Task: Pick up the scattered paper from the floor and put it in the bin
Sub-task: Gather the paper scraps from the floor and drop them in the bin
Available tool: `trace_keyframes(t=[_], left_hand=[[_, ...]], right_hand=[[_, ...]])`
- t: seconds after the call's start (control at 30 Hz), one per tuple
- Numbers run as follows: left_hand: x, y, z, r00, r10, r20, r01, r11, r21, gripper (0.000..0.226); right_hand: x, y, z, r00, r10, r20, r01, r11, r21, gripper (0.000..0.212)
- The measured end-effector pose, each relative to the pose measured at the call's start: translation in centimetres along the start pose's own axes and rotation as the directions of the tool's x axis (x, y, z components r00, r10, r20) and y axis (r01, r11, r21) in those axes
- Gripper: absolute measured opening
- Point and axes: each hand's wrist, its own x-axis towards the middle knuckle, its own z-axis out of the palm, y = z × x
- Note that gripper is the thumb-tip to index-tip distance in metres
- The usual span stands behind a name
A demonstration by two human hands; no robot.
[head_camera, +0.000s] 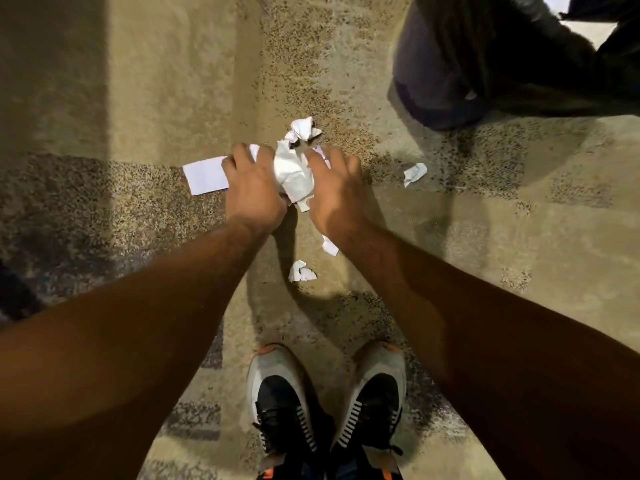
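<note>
A crumpled wad of white paper [292, 174] lies on the carpet between my two hands. My left hand [254, 187] curls round its left side and also covers the end of a flat white sheet [206, 174]. My right hand [334, 188] curls round the wad's right side. Another crumpled ball [304, 128] lies just beyond the wad. Small scraps lie at the right [415, 173], under my right wrist [329, 245], and nearer my feet [300, 271]. The bin [450, 64], grey with a black liner, stands at the top right.
The floor is tan and brown patterned carpet [156, 98]. My two shoes [325, 407] stand at the bottom centre, right behind the scraps. The black bin liner [554, 57] drapes over the bin's side.
</note>
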Motion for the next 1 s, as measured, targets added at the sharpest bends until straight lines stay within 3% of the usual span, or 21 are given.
trace_keyframes(t=[0.13, 0.33, 0.53, 0.77, 1.0], left_hand=[[-0.9, 0.7, 0.5, 0.998, 0.057, -0.011, -0.057, 0.998, -0.001, 0.061], [-2.5, 1.8, 0.9, 0.981, 0.187, 0.05, -0.178, 0.974, -0.142, 0.048], [-4.7, 4.1, -1.2, 0.959, 0.282, 0.039, -0.272, 0.949, -0.157, 0.036], [-7.4, 9.1, -8.1, 0.907, 0.421, -0.017, -0.415, 0.885, -0.211, 0.032], [-9.4, 14.7, -16.1, 0.815, 0.567, -0.118, -0.579, 0.795, -0.178, 0.037]], right_hand=[[-1.2, 0.3, 0.1, 0.998, 0.022, 0.056, -0.026, 0.998, 0.066, 0.051], [-3.5, 1.6, -1.4, 0.998, 0.004, 0.06, -0.01, 0.994, 0.106, 0.045], [-6.4, 1.6, -5.5, 0.993, 0.106, 0.057, -0.114, 0.977, 0.178, 0.036], [-9.4, 0.8, -13.9, 0.983, 0.166, -0.084, -0.141, 0.958, 0.251, 0.027], [-10.9, 1.1, -22.1, 0.95, 0.099, -0.295, -0.014, 0.96, 0.278, 0.028]])
